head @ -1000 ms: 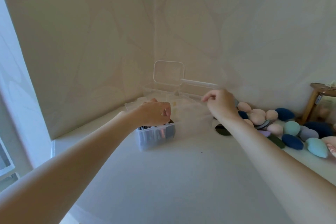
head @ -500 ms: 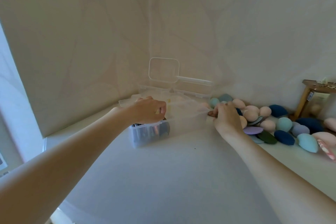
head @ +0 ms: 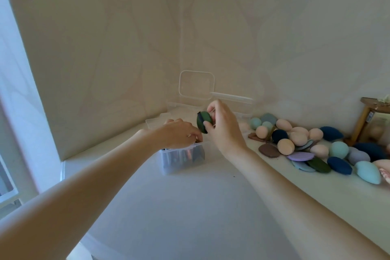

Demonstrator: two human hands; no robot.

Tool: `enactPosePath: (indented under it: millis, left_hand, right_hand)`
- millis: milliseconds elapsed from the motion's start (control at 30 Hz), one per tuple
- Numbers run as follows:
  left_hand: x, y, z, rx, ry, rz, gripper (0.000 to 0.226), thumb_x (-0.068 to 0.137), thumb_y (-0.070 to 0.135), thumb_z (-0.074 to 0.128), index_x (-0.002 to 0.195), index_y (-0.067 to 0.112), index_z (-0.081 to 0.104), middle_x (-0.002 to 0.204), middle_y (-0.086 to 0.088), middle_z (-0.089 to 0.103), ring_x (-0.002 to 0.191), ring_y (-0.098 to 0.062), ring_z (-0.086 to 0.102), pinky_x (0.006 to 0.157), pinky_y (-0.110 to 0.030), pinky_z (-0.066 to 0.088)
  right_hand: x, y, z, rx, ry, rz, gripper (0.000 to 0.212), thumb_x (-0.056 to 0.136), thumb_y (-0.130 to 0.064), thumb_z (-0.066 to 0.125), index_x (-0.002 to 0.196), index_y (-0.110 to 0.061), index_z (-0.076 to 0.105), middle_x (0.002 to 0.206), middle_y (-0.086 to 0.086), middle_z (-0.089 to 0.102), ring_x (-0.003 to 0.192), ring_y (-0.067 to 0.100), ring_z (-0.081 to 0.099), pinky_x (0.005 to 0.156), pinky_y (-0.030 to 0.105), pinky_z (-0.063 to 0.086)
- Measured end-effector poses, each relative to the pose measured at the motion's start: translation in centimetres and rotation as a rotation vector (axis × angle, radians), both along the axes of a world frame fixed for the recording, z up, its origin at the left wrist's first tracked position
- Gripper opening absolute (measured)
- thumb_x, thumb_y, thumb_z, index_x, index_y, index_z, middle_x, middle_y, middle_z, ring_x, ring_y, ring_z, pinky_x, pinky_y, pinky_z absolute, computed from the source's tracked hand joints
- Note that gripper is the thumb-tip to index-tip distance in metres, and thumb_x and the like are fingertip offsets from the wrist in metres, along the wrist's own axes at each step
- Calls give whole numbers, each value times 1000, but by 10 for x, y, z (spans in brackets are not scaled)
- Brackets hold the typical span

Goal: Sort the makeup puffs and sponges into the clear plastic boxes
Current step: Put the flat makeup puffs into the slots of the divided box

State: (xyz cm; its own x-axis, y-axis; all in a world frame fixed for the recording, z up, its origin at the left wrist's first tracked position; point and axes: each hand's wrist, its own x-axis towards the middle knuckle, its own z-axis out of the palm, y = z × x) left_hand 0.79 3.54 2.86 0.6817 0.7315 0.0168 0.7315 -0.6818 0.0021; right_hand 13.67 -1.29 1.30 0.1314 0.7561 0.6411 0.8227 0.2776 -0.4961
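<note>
Reaching over the counter [head: 190, 207], we rest our left hand [head: 179, 136] — fingers curled, grip unclear — on the clear box [head: 181, 159] while our right hand [head: 221, 126] pinches a green puff [head: 203, 121] above it — next, lower it in.

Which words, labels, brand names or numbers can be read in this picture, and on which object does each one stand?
None can be read.
Small tag on the wooden stand: too small and blurred to read.
Green puff in the right hand, the clear plastic box under the left hand, the sponges: no print visible.
</note>
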Motion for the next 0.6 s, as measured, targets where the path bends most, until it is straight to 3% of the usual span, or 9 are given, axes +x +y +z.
enactPosePath:
  millis: [267, 433, 500, 600]
  left_hand:
    - [-4, 1, -1, 5, -51, 13, 39, 94, 18, 32, 114, 32, 62, 117, 2, 61, 118, -22, 45, 106, -37, 29]
    - [-4, 1, -2, 28, -55, 9, 40, 94, 17, 32, 115, 30, 62, 117, 3, 63, 119, -22, 46, 107, -39, 30]
    - [-4, 0, -2, 47, -58, 8, 40, 93, 16, 32, 116, 29, 62, 118, 3, 63, 119, -22, 46, 106, -38, 31]
    - [-2, -2, -2, 61, -65, 14, 39, 94, 14, 32, 118, 25, 60, 121, 1, 61, 119, -23, 48, 103, -36, 32]
  right_hand:
    - [-3, 6, -12, -80, -114, 23, 14, 84, -2, 55, 88, -13, 47, 85, -1, 45, 78, 16, 41, 65, 24, 27]
    - [-3, 9, -11, -128, -231, -1, 6, 87, -7, 54, 90, -5, 59, 90, 2, 52, 88, 19, 46, 70, 27, 36]
    - [-1, 9, -13, -160, -286, -15, 15, 91, -10, 49, 89, -4, 63, 98, 7, 59, 99, 24, 47, 78, 32, 41]
    - [0, 6, -15, -260, -259, 0, 28, 95, -15, 43, 99, -5, 69, 105, 9, 52, 110, 25, 38, 91, 31, 37]
